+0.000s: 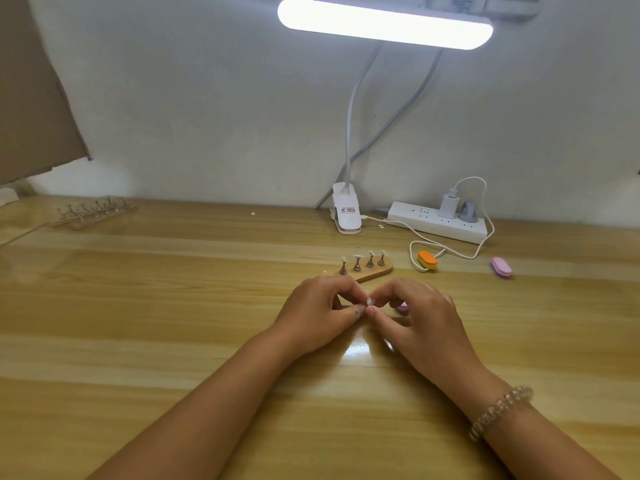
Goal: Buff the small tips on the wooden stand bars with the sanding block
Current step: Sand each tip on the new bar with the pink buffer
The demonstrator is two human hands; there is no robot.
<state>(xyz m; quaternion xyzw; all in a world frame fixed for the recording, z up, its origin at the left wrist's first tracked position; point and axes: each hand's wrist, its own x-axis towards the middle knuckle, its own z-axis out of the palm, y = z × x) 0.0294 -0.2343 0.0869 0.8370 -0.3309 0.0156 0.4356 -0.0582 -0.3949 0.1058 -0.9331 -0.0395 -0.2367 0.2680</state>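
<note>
Bead bracelet point(500, 412) on right wrist, both forearms over tabletop point(173, 341). Left hand point(318, 313) and right hand point(422, 317) meet fingertip to fingertip, each grip a closed thumb-and-forefinger pinch on one small tip point(370, 301), white, held just above tabletop. Pink sanding block point(402, 307) just beside right fingers, mostly hidden, not in grip. Wooden stand bar point(367, 271) just behind left hand, four tips upright. Orange block point(427, 260), second pink block point(501, 267) farther right. Power strip point(436, 221), lamp clip point(346, 213) at wall. More stand bars point(93, 211) far left.
</note>
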